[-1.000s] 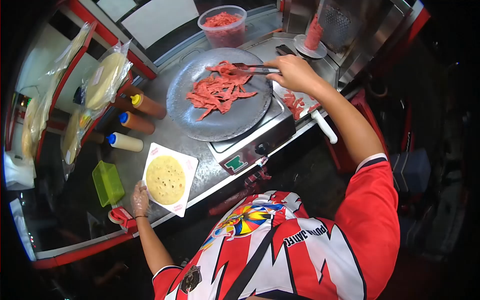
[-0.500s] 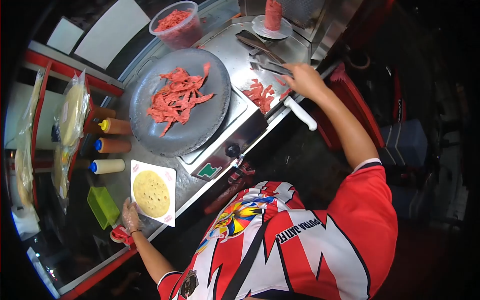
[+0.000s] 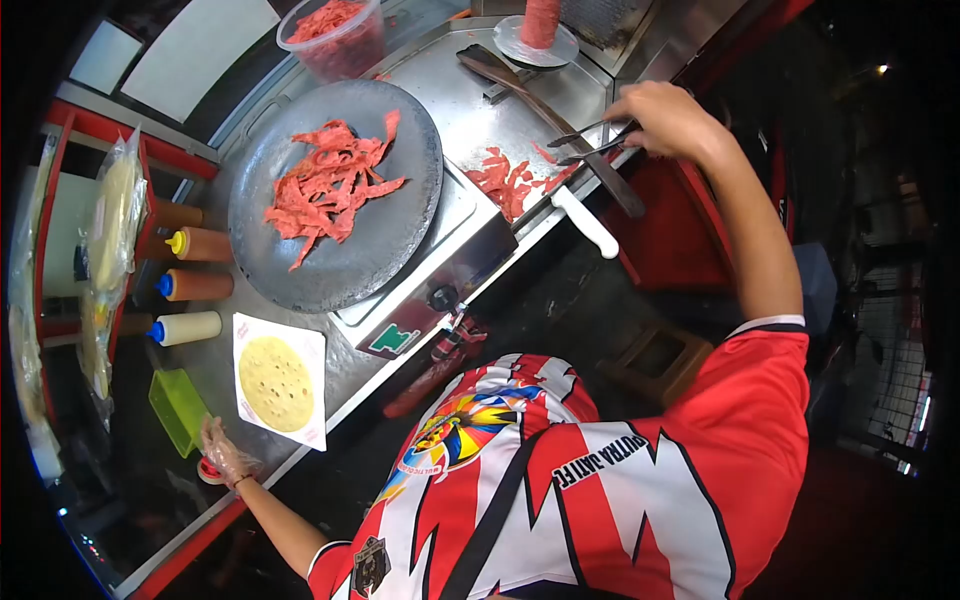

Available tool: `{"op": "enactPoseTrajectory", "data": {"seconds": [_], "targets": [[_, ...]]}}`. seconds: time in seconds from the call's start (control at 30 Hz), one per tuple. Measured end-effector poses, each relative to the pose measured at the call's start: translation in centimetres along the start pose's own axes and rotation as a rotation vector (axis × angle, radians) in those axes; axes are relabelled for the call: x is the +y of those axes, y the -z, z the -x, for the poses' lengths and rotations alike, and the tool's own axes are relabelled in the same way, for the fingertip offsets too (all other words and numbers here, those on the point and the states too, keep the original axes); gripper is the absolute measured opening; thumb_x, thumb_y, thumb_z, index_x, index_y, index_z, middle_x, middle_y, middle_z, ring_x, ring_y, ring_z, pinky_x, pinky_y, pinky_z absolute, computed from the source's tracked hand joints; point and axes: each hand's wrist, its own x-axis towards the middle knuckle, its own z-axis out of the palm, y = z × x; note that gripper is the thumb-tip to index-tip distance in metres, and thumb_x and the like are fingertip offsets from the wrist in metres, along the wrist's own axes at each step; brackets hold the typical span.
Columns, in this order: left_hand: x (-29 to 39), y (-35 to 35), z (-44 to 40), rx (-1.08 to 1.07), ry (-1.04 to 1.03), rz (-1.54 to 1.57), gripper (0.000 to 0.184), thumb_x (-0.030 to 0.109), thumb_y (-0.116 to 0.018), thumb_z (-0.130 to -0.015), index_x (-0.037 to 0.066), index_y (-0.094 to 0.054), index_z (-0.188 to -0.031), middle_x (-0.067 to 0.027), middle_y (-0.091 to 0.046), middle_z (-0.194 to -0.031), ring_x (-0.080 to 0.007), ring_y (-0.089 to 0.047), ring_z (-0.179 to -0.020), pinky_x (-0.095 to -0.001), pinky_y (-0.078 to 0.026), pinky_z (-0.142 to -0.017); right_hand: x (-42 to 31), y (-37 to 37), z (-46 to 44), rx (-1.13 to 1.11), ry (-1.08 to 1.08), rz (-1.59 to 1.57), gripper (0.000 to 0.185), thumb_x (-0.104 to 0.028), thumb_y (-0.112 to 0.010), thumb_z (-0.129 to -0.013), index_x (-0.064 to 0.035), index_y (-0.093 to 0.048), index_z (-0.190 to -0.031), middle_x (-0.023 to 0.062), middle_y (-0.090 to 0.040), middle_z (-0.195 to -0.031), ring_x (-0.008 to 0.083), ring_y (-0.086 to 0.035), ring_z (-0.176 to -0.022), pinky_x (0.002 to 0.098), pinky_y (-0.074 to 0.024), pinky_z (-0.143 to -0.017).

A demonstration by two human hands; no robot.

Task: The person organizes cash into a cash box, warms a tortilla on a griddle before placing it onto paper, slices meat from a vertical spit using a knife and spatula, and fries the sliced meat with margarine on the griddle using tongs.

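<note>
My right hand [image 3: 668, 122] is closed on metal tongs [image 3: 594, 142], whose tips point left over a long wooden-handled spatula [image 3: 545, 105] at the counter's edge. Shredded reddish meat [image 3: 505, 180] lies just below the tongs, near a white-handled knife [image 3: 588, 226]. My left hand [image 3: 229, 455], in a clear plastic glove, has its fingers stretched out beside a green tray [image 3: 178, 412]. A red round object [image 3: 208, 471] is partly hidden under that hand. Close by lies a flatbread [image 3: 275, 384] on white printed paper [image 3: 312, 425].
A round dark griddle [image 3: 380, 250] on a stove holds a heap of meat strips [image 3: 330, 190]. Sauce bottles [image 3: 195, 285] line its left side. A clear tub of meat [image 3: 340, 50] and a meat cone on a plate [image 3: 540, 52] stand behind. Bagged flatbreads [image 3: 112, 230] hang left.
My right hand has moved right with the tongs, towards the counter's edge, revealing more of the spatula. My left hand has moved off the paper's edge towards the green tray. The view has shifted slightly.
</note>
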Motion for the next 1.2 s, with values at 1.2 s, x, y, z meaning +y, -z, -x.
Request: {"op": "enactPoseTrajectory", "data": {"seconds": [1.2], "targets": [[6.9, 4.2, -0.6, -0.175, -0.203, 0.202, 0.04, 0.017, -0.061, -0.106, -0.001, -0.059, -0.141, -0.0136, -0.069, -0.126, -0.019, -0.063, -0.114, -0.0329, -0.047, -0.103, -10.0, 5.9, 1.6, 0.256, 0.029, -0.348, 0.039, -0.017, -0.074, -0.086, 0.0061, -0.073, -0.117, 0.0267, -0.075, -0.104, 0.0392, -0.074, -0.093, 0.0422, -0.0563, -0.085]]}}
